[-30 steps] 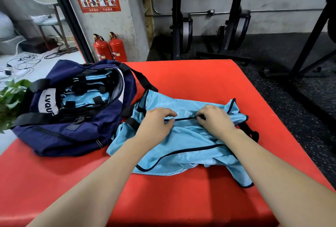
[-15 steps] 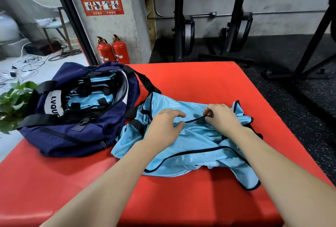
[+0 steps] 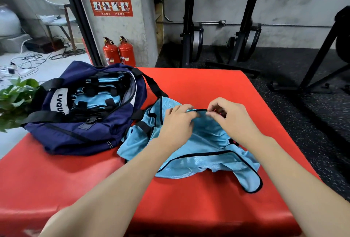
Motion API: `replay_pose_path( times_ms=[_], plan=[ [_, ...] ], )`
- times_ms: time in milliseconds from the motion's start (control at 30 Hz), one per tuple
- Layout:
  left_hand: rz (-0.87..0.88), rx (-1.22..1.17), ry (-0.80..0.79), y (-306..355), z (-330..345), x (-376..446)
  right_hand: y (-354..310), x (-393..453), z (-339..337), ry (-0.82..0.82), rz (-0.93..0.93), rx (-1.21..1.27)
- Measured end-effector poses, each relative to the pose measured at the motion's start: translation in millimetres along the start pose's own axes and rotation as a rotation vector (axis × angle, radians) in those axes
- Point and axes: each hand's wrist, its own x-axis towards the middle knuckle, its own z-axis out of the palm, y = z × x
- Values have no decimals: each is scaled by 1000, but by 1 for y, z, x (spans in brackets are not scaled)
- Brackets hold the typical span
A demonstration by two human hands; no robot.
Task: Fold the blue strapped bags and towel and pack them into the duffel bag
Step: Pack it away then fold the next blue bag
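Note:
A light blue mesh bag with black trim and straps point(image 3: 198, 153) lies crumpled on the red mat point(image 3: 198, 89), right of centre. My left hand point(image 3: 177, 123) and my right hand point(image 3: 230, 118) both pinch its far black-trimmed edge and hold that edge lifted a little above the mat. To the left stands the navy duffel bag point(image 3: 75, 132), unzipped and open. Inside it lie several folded light blue strapped bags point(image 3: 94, 100). No towel is in view.
A green plant point(image 3: 15, 102) touches the duffel's left end. Two red fire extinguishers point(image 3: 119, 52) stand beyond the mat's far edge. Black gym machine frames point(image 3: 244, 34) stand on the dark floor behind and to the right.
Both hands have raised the blue bag's far edge off the mat and drawn it up and slightly away. The bag has bunched more under my wrists. The duffel has not moved.

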Motion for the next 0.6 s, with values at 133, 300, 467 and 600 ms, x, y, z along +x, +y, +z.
replay_pose_path(
  times_ms=[133, 300, 467, 600],
  plan=[
    [32, 128, 24, -27, -14, 0, 17, -19, -12, -163, -131, -242],
    [117, 168, 113, -56, -43, -21, 35, -41, -37, -224, -163, -472],
    [231, 118, 56, -61, -54, -60, 32, -60, -52, -226, -137, -522],
    [270, 59, -15, -48, -54, -96, 21, -83, -51, -272, -80, -474]
  ],
)
